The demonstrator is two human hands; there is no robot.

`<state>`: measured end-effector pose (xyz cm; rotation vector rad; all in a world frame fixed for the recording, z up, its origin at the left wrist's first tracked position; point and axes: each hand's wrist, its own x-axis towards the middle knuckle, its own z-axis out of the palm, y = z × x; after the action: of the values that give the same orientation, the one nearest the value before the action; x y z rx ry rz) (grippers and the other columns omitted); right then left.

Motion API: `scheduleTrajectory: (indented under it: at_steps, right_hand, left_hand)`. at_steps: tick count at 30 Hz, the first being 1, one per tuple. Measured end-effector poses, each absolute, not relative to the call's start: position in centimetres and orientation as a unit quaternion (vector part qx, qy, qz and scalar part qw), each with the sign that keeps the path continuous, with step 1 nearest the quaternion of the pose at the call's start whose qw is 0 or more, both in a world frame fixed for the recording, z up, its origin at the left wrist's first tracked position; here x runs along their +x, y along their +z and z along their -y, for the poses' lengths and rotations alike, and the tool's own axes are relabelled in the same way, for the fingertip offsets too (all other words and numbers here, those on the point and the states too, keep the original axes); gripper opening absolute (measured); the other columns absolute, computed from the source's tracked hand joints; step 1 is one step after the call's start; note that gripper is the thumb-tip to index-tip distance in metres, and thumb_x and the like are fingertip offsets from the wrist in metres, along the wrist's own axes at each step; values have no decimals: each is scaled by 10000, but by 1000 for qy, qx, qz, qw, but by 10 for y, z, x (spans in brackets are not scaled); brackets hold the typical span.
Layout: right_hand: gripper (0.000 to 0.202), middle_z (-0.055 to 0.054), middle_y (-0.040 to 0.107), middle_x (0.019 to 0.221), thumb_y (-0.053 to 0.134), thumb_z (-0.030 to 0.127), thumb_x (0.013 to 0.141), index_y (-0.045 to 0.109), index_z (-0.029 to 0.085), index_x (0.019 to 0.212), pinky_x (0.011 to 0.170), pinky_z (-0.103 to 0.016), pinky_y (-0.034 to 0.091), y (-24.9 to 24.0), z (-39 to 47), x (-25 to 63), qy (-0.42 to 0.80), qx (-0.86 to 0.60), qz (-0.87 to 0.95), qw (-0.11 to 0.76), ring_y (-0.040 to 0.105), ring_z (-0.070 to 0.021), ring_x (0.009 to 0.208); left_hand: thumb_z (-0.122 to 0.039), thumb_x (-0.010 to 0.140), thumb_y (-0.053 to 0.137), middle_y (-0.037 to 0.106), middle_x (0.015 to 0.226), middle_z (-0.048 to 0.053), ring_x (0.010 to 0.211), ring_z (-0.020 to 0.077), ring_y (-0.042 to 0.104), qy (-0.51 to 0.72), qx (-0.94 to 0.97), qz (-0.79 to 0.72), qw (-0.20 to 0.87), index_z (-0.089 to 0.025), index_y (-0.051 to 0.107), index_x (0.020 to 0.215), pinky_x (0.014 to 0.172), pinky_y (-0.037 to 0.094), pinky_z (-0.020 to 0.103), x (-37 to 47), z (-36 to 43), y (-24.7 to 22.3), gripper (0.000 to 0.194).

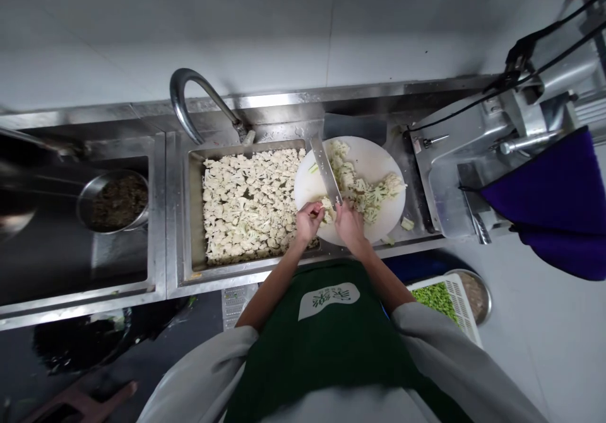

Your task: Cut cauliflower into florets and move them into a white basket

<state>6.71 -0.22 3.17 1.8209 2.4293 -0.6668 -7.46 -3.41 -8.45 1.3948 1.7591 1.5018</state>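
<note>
My right hand [350,223] is closed round the handle of a cleaver [326,169], whose broad blade points away from me over a round white cutting board [307,186]. Just left of it, my left hand [309,221] pinches a small cauliflower floret [326,209] close to the blade's near end. More cut cauliflower [364,192] lies in a loose pile on the board, to the right of the blade. Left of the board, the sink basin [196,221] is filled with cauliflower florets [250,205].
A curved faucet [189,88] rises behind the basin. The left sink holds a metal pot [118,201] with dark contents. At right are a machine with a clear tub [449,189] and a purple cloth [553,202]. A white basket [468,319] of chopped greens stands below, beside a metal bowl [485,300].
</note>
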Motion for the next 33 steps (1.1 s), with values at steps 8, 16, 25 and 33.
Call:
scheduleTrajectory:
  at_steps: [8,16,25,33]
  right_hand:
    - [358,-179,771,1162,356,300,1119,577,138,1349,872,-302,532,25,-18,51,-240,541,-804,48,752,-262,1078]
    - [494,-204,763,1033,230,329,1117,565,82,1382,841,-373,510,40,-25,116,-196,642,-741,-33,739,-323,973]
    - [455,-185,753,914,287,374,1094,602,99,1273,735,-327,443,26,0,162,-203,694,-687,-68,705,-328,868]
    - [474,-221,744,938,312,377,1058,623,72,1247,749,-349,463,14,8,191,-206,713,-656,-136,703,-328,865]
  left_hand:
    - [-354,984,622,701,956,82,875,209,705,511,542,-647,166,-198,750,1013,821,602,346,-81,40,-81,204]
    - [-387,876,778,572,1493,190,1464,417,461,358,687,-626,83,-229,655,1386,1171,407,608,-62,21,-88,548]
    - [-207,890,681,678,1281,136,1309,375,566,355,689,-632,22,-236,729,901,1070,479,578,-147,55,-88,57]
    - [-230,908,713,705,1139,108,1169,341,630,313,747,-576,116,-276,762,1012,1049,502,568,-67,29,-83,124]
